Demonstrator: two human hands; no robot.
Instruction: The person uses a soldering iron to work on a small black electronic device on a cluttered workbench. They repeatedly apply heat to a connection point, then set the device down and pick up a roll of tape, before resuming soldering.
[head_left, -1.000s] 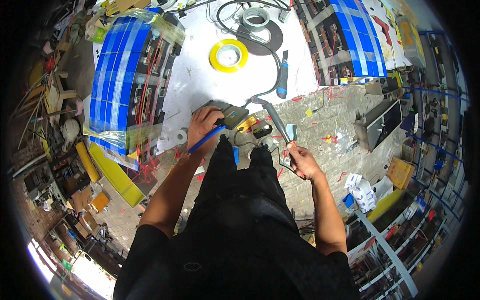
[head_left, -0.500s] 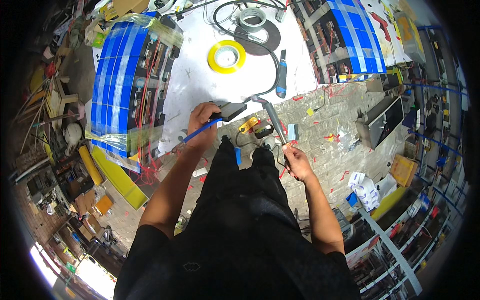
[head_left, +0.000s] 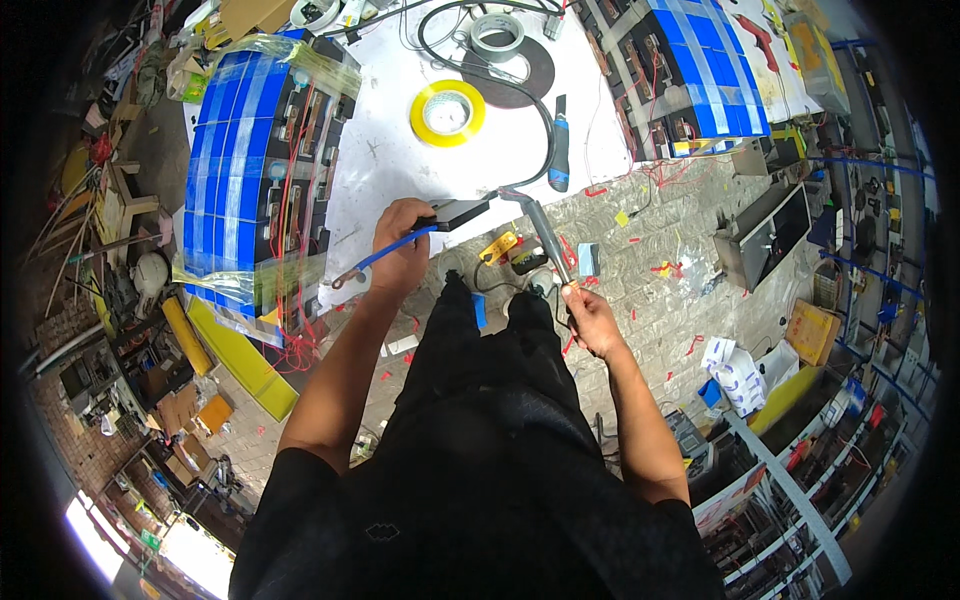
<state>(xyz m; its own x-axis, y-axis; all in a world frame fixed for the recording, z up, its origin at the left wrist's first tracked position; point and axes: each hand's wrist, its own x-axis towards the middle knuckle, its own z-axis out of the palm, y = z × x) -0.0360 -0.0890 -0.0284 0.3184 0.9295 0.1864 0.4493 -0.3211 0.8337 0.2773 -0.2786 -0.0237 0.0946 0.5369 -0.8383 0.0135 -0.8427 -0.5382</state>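
My left hand (head_left: 400,245) is closed round a dark, flat rectangular part (head_left: 468,214) near the table's front edge. From beside that hand a blue cable (head_left: 385,250) slants down to the left, ending in a ring-shaped metal lug (head_left: 340,282). In my right hand (head_left: 592,320), closed on its handle, is a long grey soldering iron (head_left: 543,232) with a bent tip. The tip meets or nearly meets the far end of the dark part; contact cannot be made out. Fingers hide part of the handle and the cable's near end.
Blue taped battery packs (head_left: 225,165) stand left, with another pack (head_left: 705,70) right. On the white table (head_left: 385,150) lie yellow tape (head_left: 447,113), grey tape (head_left: 497,38), a black disc (head_left: 530,80), a black cable (head_left: 549,130) and a blue-handled tool (head_left: 559,150). Red scraps litter the floor.
The blue cable has swung so that its lug end now shows left of my wrist. My left hand and the dark part have shifted slightly; the soldering iron stays nearly still.
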